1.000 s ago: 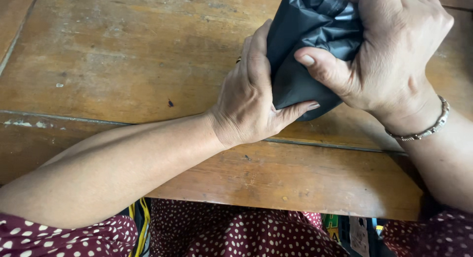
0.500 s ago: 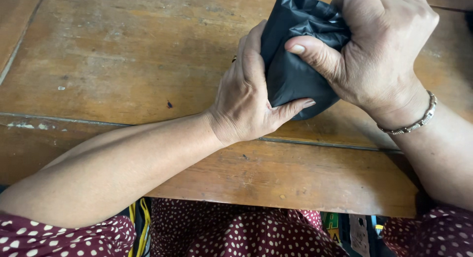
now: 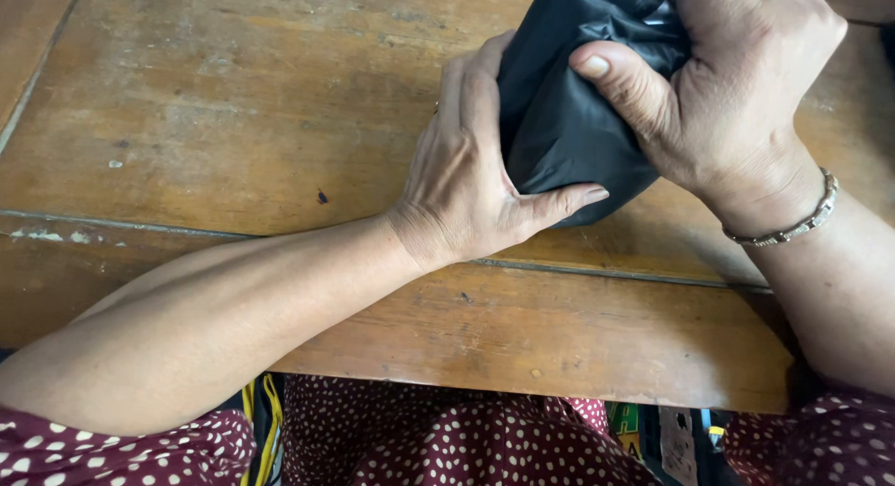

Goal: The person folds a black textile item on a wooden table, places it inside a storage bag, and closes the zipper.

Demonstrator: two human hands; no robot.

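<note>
A black plastic bag (image 3: 569, 123), bunched around something inside, sat on the worn wooden bench (image 3: 233, 104) near the top right of the view. The left hand (image 3: 475, 178) cupped its left side, fingers wrapped behind and thumb pressed under its lower edge. The right hand (image 3: 727, 85) clamped its grip over the crumpled top, thumb flat on the front. A silver bracelet (image 3: 792, 227) circled the right wrist. A maroon, white-dotted garment (image 3: 438, 439) showed below the bench edge.
</note>
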